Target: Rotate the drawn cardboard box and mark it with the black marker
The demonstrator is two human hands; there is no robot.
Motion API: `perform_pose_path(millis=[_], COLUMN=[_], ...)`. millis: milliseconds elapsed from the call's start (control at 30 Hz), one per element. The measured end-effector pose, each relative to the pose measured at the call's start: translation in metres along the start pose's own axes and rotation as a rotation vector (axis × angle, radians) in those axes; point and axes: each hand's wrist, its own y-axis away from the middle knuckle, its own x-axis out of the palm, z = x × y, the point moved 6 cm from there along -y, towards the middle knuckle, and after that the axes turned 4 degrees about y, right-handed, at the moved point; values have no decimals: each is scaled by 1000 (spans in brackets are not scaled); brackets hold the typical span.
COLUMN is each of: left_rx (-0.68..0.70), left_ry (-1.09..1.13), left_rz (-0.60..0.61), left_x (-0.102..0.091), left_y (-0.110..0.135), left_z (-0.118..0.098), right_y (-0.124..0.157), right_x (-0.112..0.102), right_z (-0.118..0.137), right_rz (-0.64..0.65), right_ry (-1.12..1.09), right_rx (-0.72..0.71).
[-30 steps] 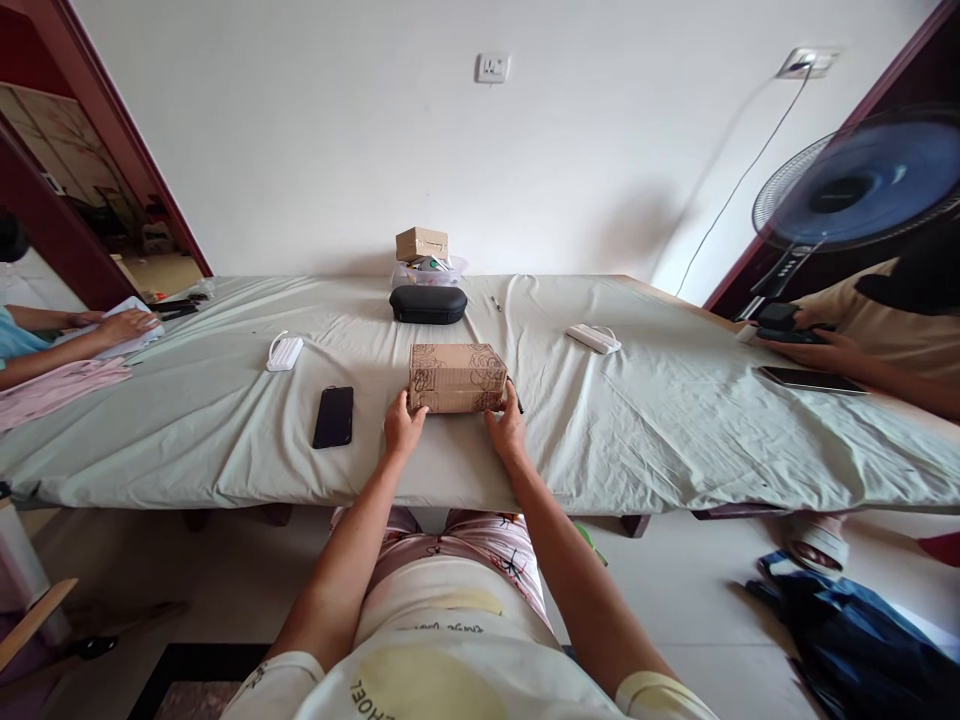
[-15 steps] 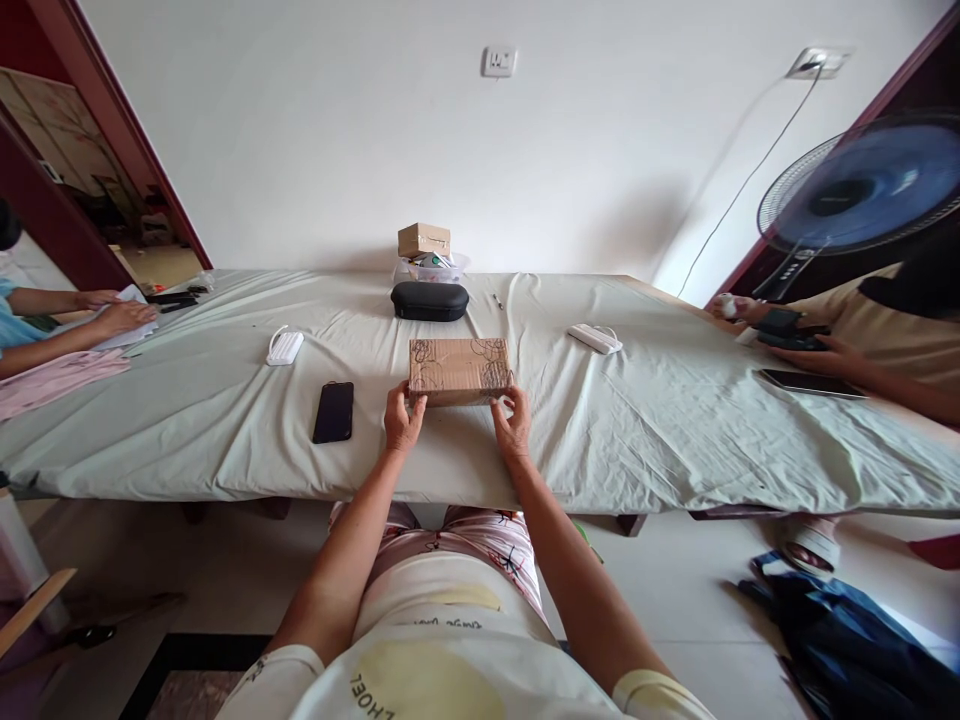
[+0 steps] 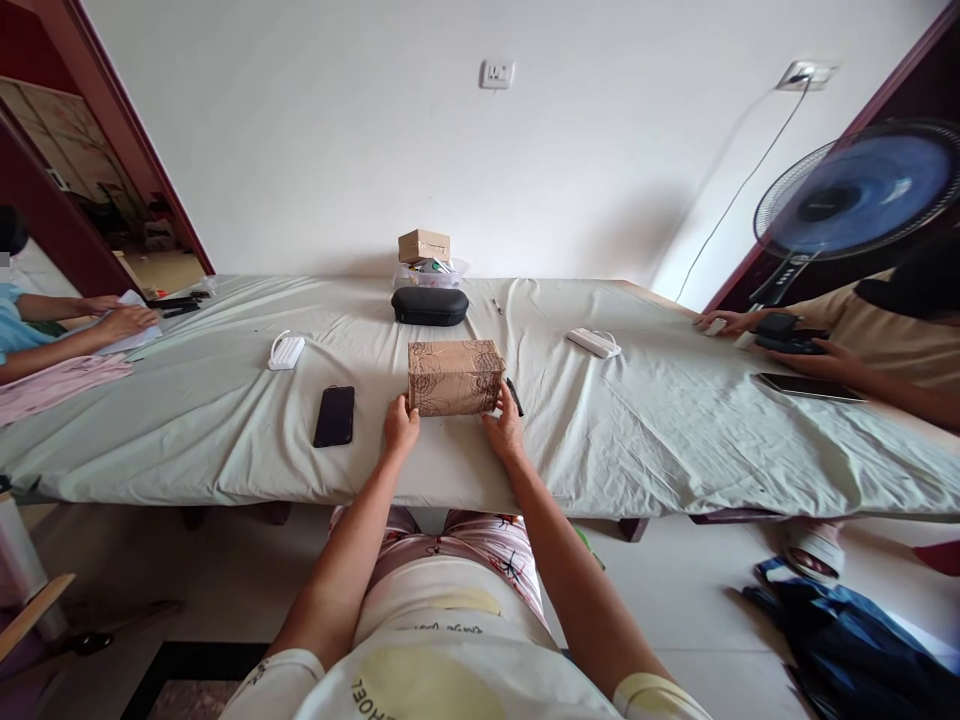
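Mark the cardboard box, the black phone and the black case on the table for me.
cardboard box (image 3: 456,378), head view, middle of its near face.
black phone (image 3: 334,416), head view, centre of its screen.
black case (image 3: 429,306), head view, middle of its top.

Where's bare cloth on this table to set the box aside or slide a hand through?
Widest bare cloth: right of the cardboard box, between the white strip and the far-right phone. Another patch: left of the black phone, toward the pink cloth. Crowded in the middle: left hand and right hand grip the box, pen and black case close by.
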Motion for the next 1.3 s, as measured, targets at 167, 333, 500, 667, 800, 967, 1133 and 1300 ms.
perform_pose_path(millis=[167, 333, 500, 667, 800, 967, 1133, 1300], left_rx=[-15, 56, 161, 180, 152, 94, 84, 38], left_ry=[76, 120, 68, -56, -71, -25, 21, 75], left_rz=[-27, -72, -126, -106, -109, -110, -184, -272], left_x=[-3, -9, -6, -2, -4, -9, -18, -25], left_y=[-2, 0, 8, 13, 12, 12, 11, 8], left_z=[3, -2, -17, -26, -27, -25, -23, -15], right_y=[2, 3, 7, 12, 11, 7, 4, 4], right_x=[1, 0, -5, -8, -8, -10, -13, -22], right_z=[-2, 8, 28, 44, 43, 35, 32, 38], right_rz=[-16, 6, -35, -68, -59, -84, -111, -129], right_ry=[86, 93, 219, 402, 349, 131, -23, -124], right_rx=[54, 13, -14, 19, 18, -29, -15, 10])
